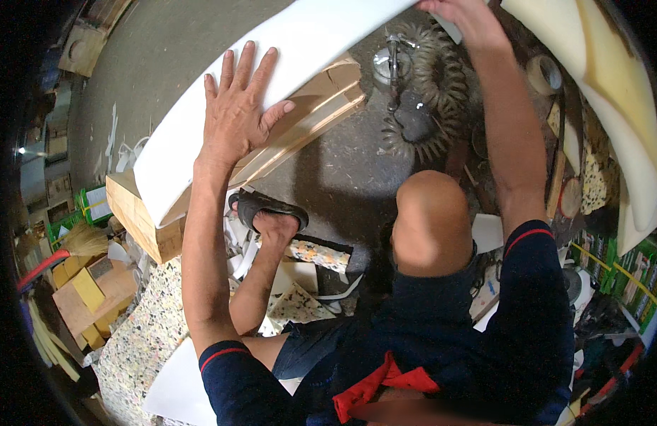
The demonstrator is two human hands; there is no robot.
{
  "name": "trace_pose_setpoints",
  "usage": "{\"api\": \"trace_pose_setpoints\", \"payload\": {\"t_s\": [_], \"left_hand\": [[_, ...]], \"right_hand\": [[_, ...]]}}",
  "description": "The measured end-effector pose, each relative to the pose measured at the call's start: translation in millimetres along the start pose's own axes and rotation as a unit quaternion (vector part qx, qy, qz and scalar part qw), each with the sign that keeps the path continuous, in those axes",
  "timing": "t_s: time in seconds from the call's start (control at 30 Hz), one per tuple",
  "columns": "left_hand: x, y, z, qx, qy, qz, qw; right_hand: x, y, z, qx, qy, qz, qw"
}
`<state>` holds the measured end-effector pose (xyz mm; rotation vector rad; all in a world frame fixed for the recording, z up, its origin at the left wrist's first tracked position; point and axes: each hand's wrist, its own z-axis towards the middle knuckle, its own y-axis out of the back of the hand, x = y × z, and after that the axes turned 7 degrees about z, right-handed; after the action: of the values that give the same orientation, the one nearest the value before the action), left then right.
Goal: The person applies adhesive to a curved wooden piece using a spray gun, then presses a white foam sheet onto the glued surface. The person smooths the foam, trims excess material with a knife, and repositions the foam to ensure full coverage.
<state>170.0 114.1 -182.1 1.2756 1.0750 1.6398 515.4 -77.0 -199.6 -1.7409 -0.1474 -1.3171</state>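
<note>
Pressing hand: our left hand (237, 112) lies flat on the white foam sheet (286, 67), fingers spread wide and straight, palm down; it grips nothing, only bears on the foam.
Far hand: our right hand (462, 18) reaches to the far right end of the same sheet at the top edge of the view; its fingers curl about the foam's edge, but how tightly we cannot tell, since the rim cuts them off.
Foam sheet: it runs from the near left to the far right across the middle, draped over the wooden frame (151, 213), which shows beneath it at both the near left and the middle.
Foot: our sandalled foot (268, 213) sits just near the frame, on scraps.
Knee: our bare knee (431, 220) rises to the right of centre.
Right side: a coil of springs (431, 78) lies on the floor beyond the knee; thick cream foam slabs (612, 92) stand at the far right.
Left side: speckled foam (140, 341) lies near left, beside a broom (76, 245).
</note>
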Motion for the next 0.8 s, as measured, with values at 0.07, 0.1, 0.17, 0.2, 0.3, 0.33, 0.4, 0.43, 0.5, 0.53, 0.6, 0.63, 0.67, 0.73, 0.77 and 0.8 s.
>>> {"api": "trace_pose_setpoints", "payload": {"t_s": [0.07,0.1,0.17,0.2,0.3,0.33,0.4,0.43,0.5,0.53,0.6,0.63,0.67,0.73,0.77,0.8], "left_hand": [[0,1,-1,0.002,0.003,-0.003,1.0],[0,1,-1,-0.01,-0.003,-0.005,1.0],[1,1,0,0.002,0.001,-0.009,1.0],[1,1,1,0.013,0.005,-0.011,1.0],[1,0,2,0.009,0.007,-0.046,0.999],[2,0,2,0.016,0.005,-0.053,0.998],[4,3,0,0.003,-0.012,-0.054,0.998],[5,4,0,0.032,0.002,-0.057,0.998],[3,10,2,0.036,-0.011,-0.042,0.998],[-1,13,5,0.07,0.003,-0.006,0.998],[-15,18,23,0.043,-0.016,-0.064,0.997],[-26,19,35,0.066,-0.009,-0.07,0.995],[-38,19,50,0.062,-0.046,-0.045,0.996],[-62,17,86,0.059,-0.083,-0.035,0.994],[-68,18,103,0.103,-0.076,-0.033,0.991],[-71,20,111,0.102,-0.045,-0.053,0.992]], "right_hand": [[-26,28,-5,0.003,-0.012,0.016,1.0],[-41,38,-7,-0.044,-0.036,0.004,0.998],[-71,51,-13,-0.136,-0.082,-0.022,0.987],[-83,55,-20,-0.141,-0.088,-0.121,0.979],[-110,56,-35,-0.174,-0.133,-0.107,0.97],[-118,51,-38,-0.199,-0.104,-0.112,0.968],[-127,44,-44,-0.231,-0.089,-0.143,0.958],[-129,40,-46,-0.236,-0.085,-0.155,0.955],[-130,30,-48,-0.25,-0.001,-0.283,0.926],[-129,25,-49,-0.251,0.036,-0.347,0.903],[-126,16,-52,-0.247,0.039,-0.445,0.86],[-124,13,-54,-0.252,0.035,-0.464,0.849],[-122,11,-56,-0.255,0.01,-0.483,0.838],[-121,11,-58,-0.241,-0.026,-0.5,0.832],[-123,12,-59,-0.236,0.006,-0.505,0.83],[-124,16,-58,-0.227,0.021,-0.518,0.824]]}}
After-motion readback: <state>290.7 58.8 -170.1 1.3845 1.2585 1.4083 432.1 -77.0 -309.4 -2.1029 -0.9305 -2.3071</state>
